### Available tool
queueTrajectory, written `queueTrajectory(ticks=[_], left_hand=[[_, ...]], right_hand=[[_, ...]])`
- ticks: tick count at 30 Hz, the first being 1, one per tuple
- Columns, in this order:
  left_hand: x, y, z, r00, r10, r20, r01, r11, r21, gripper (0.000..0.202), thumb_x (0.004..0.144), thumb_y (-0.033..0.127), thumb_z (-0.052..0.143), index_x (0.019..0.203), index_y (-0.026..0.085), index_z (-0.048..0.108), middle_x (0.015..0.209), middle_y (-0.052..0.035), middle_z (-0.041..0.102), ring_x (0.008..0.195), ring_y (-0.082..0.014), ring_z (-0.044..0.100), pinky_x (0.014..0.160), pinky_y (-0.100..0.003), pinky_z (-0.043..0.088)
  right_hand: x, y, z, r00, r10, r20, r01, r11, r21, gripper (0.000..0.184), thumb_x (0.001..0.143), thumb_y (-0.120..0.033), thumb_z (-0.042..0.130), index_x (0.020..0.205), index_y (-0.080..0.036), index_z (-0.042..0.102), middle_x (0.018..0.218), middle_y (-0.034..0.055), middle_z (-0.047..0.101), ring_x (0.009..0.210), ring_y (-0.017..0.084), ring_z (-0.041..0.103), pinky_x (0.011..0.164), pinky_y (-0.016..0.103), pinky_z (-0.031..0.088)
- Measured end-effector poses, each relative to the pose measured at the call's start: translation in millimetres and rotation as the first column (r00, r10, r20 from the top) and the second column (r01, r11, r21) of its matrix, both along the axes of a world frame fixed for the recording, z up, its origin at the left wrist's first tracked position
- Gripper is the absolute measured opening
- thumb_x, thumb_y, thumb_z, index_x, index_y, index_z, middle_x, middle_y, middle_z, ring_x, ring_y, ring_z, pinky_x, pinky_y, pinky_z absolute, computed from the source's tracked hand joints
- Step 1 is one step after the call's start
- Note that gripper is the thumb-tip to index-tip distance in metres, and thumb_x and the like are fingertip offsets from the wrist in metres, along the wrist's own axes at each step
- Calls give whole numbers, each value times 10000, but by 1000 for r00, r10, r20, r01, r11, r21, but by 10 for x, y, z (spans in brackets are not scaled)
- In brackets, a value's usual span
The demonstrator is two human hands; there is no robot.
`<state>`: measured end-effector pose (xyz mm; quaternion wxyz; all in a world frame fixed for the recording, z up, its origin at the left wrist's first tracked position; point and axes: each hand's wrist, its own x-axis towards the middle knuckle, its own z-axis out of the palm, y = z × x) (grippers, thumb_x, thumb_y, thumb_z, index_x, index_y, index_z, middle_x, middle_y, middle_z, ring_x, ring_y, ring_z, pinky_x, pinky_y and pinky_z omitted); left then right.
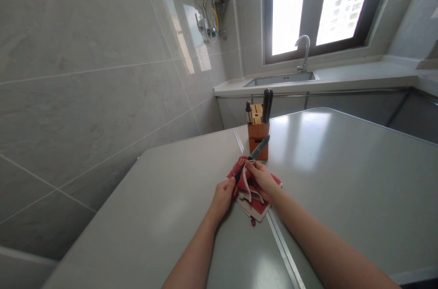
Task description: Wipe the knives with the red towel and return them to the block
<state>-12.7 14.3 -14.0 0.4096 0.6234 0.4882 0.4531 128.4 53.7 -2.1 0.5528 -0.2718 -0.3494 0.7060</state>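
My left hand is closed around the black handle of a knife, whose dark blade points up and right toward the knife block. My right hand holds a red cloth with white trim bunched against the blade near the handle, fingers pinched on it. Part of the cloth lies on the grey table under both hands.
A wooden knife block with black handles in it stands just behind the hands. A metal seam runs down the table. Farther back are a sink with a faucet, a window and a tiled wall on the left.
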Motion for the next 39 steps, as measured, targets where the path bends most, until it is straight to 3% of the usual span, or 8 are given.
queueTrajectory(ticks=[11,20,27,31,33,39], left_hand=[[-37,27,-75,994,-80,-78,84,995,52,455,829,532,380,583,150,409,574,28,342,555,-98,295,525,-224,232],[-68,60,-138,993,-96,-75,102,991,84,495,788,580,416,548,148,391,551,35,303,539,-88,259,508,-221,209],[-47,57,-109,996,-84,-42,88,991,104,581,722,673,421,519,128,447,534,24,349,529,-88,292,509,-221,240],[-7,6,-70,994,-107,-5,107,994,9,514,616,607,616,629,96,561,562,9,456,523,-86,358,502,-208,288],[7,-13,-54,996,-85,-29,85,996,-22,464,640,550,633,663,88,584,570,5,477,517,-84,374,488,-201,292],[-4,0,-26,997,-15,-73,18,999,47,419,777,491,509,617,104,537,544,26,414,530,-83,351,498,-200,284]], right_hand=[[-14,-48,12,988,71,138,-86,990,111,261,661,-379,702,742,-177,557,617,-28,584,534,105,522,537,240,433],[2,-76,28,939,155,309,-219,958,185,335,595,-322,751,838,-151,596,764,13,634,702,142,574,678,270,446],[-12,-92,11,912,81,402,-153,976,152,354,587,-367,747,819,-152,588,793,34,648,740,168,595,705,301,461],[-28,-103,11,908,58,415,-129,981,146,370,585,-378,746,838,-159,588,788,38,645,751,183,600,695,314,484],[-36,-108,22,916,69,395,-135,980,143,377,595,-382,740,859,-159,589,786,34,641,744,179,599,688,311,489],[-41,-118,71,934,102,342,-173,968,183,355,691,-432,657,893,-146,602,807,50,648,780,184,602,732,315,472]])
